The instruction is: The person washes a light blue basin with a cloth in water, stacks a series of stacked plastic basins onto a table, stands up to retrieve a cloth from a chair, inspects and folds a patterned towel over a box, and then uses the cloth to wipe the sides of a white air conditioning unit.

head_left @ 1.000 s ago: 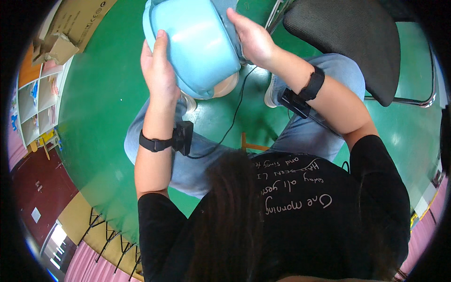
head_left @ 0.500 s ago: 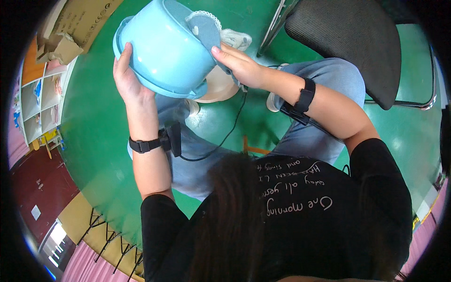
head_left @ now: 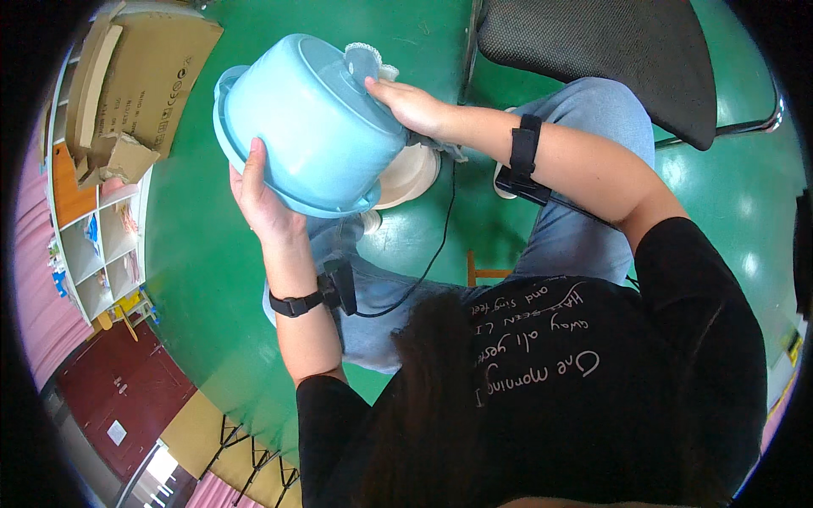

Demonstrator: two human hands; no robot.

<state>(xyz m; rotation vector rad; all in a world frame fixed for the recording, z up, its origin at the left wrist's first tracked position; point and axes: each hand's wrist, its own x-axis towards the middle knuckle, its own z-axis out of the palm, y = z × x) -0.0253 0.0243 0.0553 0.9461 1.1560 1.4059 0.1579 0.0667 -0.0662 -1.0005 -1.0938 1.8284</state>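
Note:
A light blue plastic bucket [head_left: 309, 127] is tipped on its side in front of me, its base turned to the upper right and its rim to the lower left. My left hand [head_left: 267, 195] grips it near the rim, thumb against the outer wall and the other fingers out of sight beneath. At the base, my right hand [head_left: 411, 108] presses a grey-blue cloth [head_left: 362, 61] with white lace edging against the plastic. Part of that cloth hangs below the palm, and the fingers are partly hidden. Below the bucket, a cream basin [head_left: 415, 178] stands on the floor between my feet.
A black mesh chair [head_left: 601, 59] stands at the upper right. Cardboard [head_left: 152, 72] and a white cubby shelf [head_left: 106, 233] are at the left. A black cable [head_left: 436, 254] hangs from the right side toward my left wrist strap. A wooden stool leg [head_left: 472, 267] shows below.
In my view, the bucket and both hands sit lower and slightly to the right. The cloth under my right hand has shifted across the base, showing less of its flat face.

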